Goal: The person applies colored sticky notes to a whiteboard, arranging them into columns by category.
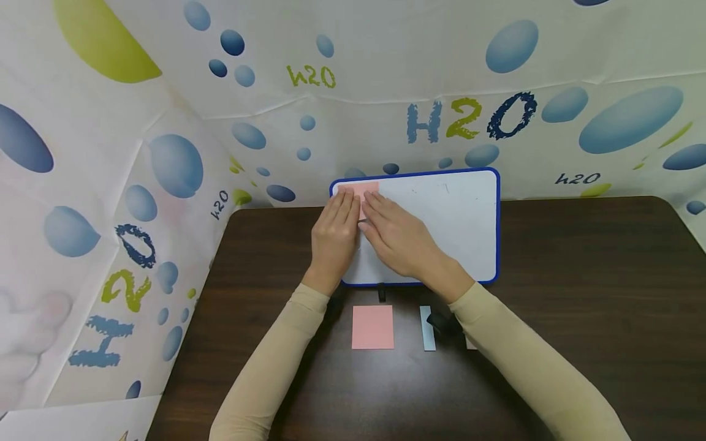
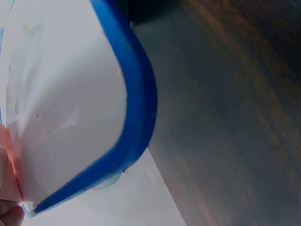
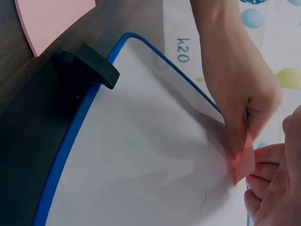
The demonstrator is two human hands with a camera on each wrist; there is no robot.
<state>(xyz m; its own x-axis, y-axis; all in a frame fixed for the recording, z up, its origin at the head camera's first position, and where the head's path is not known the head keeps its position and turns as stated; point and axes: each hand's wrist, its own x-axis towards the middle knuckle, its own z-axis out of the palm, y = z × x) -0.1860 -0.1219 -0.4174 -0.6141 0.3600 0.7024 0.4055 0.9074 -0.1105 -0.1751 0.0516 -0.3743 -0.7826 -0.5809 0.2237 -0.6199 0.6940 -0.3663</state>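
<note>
A pink sticky note [image 1: 364, 186] lies on the upper left corner of a blue-framed whiteboard [image 1: 458, 226]. My left hand [image 1: 335, 225] rests on its left part, the fingers straight and side by side. From the right, my right hand [image 1: 401, 234] reaches over the note too, with extended fingers angled toward the left hand. The right wrist view shows part of the note [image 3: 244, 165] between the two hands. In the left wrist view, only a few fingertips and a pink edge [image 2: 14, 174] appear at the left border.
Below the board lies a pink sticky-note pad [image 1: 372, 327], with a light blue strip [image 1: 426, 331] to its right. A black clip-like piece [image 1: 382, 293] sits at the board's lower edge. A printed white cover [image 1: 364, 92] hangs behind the dark table [image 1: 584, 294].
</note>
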